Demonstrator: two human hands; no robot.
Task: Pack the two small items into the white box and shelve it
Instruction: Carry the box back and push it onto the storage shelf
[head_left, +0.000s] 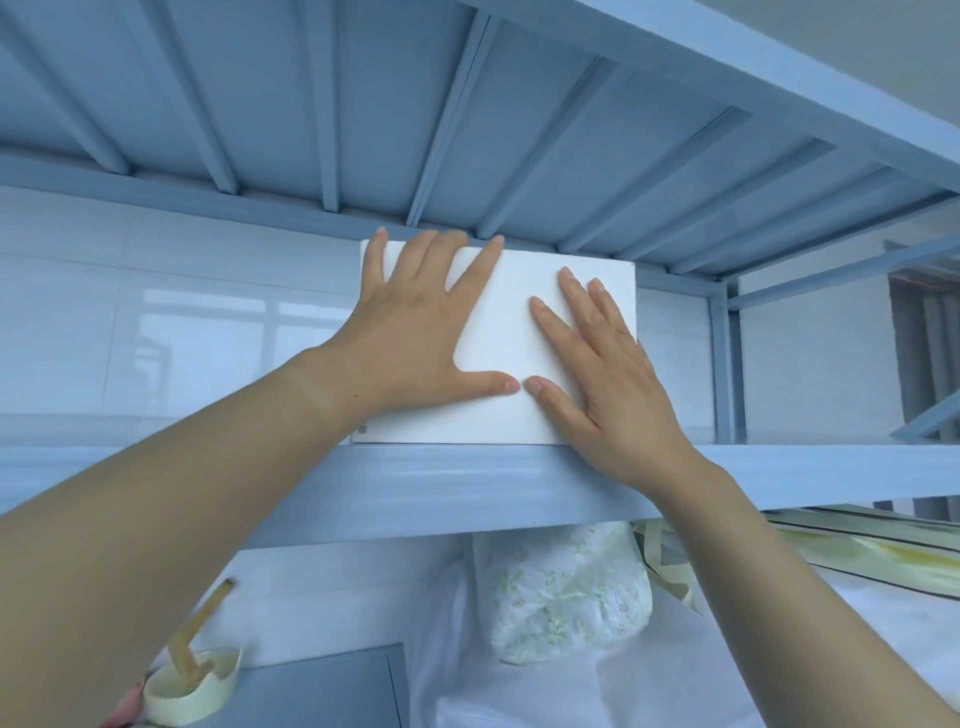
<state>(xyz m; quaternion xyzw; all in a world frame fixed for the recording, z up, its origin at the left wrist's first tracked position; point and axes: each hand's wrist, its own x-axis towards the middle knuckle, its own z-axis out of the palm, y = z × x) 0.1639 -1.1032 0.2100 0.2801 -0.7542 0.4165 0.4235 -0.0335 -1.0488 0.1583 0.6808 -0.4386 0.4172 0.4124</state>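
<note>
White box (511, 332) upright on blue shelf (467, 483), at front edge. Left hand (421, 322), right hand (602, 374) flat, fingers spread, pressing face. Uneven push could tip it.

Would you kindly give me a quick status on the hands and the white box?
Left hand and right hand flat, open, pressing white box. Box standing on blue shelf, closed. Nothing blocking.

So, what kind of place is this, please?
Probably a home storage corner or a utility room. Both hands press a white box onto a blue metal shelf against a glossy tiled wall, and a floral fabric bundle lies below it.
</note>
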